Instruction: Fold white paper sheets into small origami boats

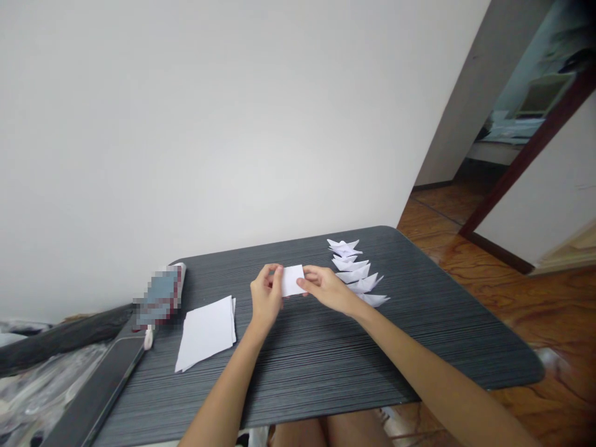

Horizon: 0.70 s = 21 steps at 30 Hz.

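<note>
A small folded square of white paper (292, 280) is held up above the dark table, between both hands. My left hand (267, 292) pinches its left edge, thumb in front and fingers behind. On the other side, my right hand (323, 287) grips the right edge with the thumb pressed on its face. Just beyond the right hand stands a row of several folded white paper boats (352, 273). Left of my left hand lies a stack of white paper sheets (207, 332).
The dark wood-grain table (298, 372) meets a white wall (233, 124) at the back. At the left are a blurred-out box (161, 295), a dark flat device (102, 385) and plastic-wrapped things (41, 391). A doorway and wooden floor (437, 230) lie to the right.
</note>
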Tool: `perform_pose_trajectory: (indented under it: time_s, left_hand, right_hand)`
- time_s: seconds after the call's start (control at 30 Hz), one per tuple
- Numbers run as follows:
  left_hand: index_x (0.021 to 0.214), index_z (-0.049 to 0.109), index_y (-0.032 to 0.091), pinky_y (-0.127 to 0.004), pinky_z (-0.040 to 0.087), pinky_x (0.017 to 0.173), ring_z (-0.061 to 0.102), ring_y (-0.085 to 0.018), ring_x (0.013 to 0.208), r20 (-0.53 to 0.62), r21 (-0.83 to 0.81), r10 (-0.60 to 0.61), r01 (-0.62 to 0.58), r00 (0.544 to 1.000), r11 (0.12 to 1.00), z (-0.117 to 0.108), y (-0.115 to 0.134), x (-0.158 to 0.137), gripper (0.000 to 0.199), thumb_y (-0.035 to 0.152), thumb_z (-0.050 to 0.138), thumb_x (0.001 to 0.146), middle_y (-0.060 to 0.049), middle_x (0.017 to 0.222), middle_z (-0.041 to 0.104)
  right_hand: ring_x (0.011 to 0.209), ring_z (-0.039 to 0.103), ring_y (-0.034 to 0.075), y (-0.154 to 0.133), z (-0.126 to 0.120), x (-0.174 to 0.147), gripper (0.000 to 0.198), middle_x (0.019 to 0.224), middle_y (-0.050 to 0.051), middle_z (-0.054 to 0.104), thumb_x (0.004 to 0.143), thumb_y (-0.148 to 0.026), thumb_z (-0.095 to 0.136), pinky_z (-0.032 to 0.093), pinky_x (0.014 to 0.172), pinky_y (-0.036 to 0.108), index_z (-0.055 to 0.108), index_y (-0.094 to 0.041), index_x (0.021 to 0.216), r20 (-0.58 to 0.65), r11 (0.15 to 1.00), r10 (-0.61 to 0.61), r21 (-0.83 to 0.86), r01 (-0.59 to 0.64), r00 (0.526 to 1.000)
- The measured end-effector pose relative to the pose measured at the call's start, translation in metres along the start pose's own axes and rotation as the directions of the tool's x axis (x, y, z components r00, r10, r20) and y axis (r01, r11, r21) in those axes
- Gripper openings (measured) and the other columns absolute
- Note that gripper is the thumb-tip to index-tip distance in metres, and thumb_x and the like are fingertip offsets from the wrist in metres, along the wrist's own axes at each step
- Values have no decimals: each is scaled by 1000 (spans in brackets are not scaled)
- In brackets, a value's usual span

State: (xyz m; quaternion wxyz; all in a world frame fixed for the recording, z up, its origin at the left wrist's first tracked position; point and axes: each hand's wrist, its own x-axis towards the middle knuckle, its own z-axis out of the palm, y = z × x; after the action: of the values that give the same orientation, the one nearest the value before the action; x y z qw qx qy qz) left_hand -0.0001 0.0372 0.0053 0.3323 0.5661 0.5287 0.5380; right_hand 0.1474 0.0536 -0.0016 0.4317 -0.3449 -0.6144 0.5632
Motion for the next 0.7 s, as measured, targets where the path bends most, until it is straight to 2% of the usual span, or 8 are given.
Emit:
perform_pose_trajectory:
  time_s: [0.07, 0.13, 0.2, 0.3, 0.4, 0.57, 0.7]
  left_hand:
    - [92, 53, 16, -17, 32, 32, 46, -8, 34, 81, -38, 25, -22, 996, 999, 1, 1, -1, 29, 40, 43, 79, 5, 46, 50]
    - [96, 54, 15, -18, 37, 37, 51, -9, 41, 127, -85, 74, -63, 989, 994, 1, 3, 0, 31, 38, 42, 80, 2, 53, 54]
    - [96, 56, 13, -19, 41, 42, 54, -9, 49, 148, -128, 112, -94, 983, 987, 0, 6, 1, 31, 36, 46, 79, -2, 67, 59]
    - [97, 56, 13, -21, 45, 49, 56, -10, 56, 184, -176, 127, -94, 975, 980, -2, 9, 3, 30, 32, 54, 74, -5, 82, 61]
    - [96, 57, 12, -22, 47, 53, 58, -11, 58, 203, -189, 110, -71, 973, 979, -3, 10, 3, 30, 29, 57, 71, -5, 82, 61]
    - [93, 57, 11, -25, 48, 59, 58, -12, 60, 249, -209, 93, -41, 964, 977, -5, 8, 4, 28, 25, 60, 69, -4, 73, 62]
    - [92, 56, 12, -26, 48, 65, 59, -13, 63, 294, -204, 101, -41, 950, 978, -7, 3, 6, 25, 23, 59, 69, -3, 69, 61]
  right_hand:
    - [51, 56, 11, 0, 1, 1, 21, 62, 2, 62, 68, -31, 58, 43, 49, 22, 56, -12, 78, -13, 1000, 21, 24, -20, 1000]
    - [46, 53, 9, -1, -2, 1, 19, 56, 0, 59, 67, -29, 59, 40, 45, 21, 55, -12, 75, -88, 998, 43, 51, -38, 995]
    - [43, 50, 8, -5, -8, 1, 22, 54, -2, 57, 66, -27, 59, 39, 45, 21, 54, -12, 82, -147, 995, 49, 91, -35, 988]
    - [43, 48, 7, -12, -13, 0, 36, 51, -6, 54, 66, -25, 59, 37, 45, 20, 49, -15, 100, -160, 990, 24, 140, -2, 987]
    - [44, 46, 7, -16, -14, -2, 40, 51, -6, 53, 67, -24, 58, 35, 45, 19, 47, -17, 105, -132, 987, 5, 160, 16, 991]
    - [46, 44, 6, -16, -14, -2, 26, 54, -4, 55, 69, -25, 57, 36, 46, 19, 56, -16, 93, -118, 988, -19, 147, 37, 993]
    - [54, 48, 8, -13, -15, 0, 21, 65, 0, 59, 70, -26, 56, 37, 46, 20, 60, -16, 88, -106, 991, -50, 117, 62, 993]
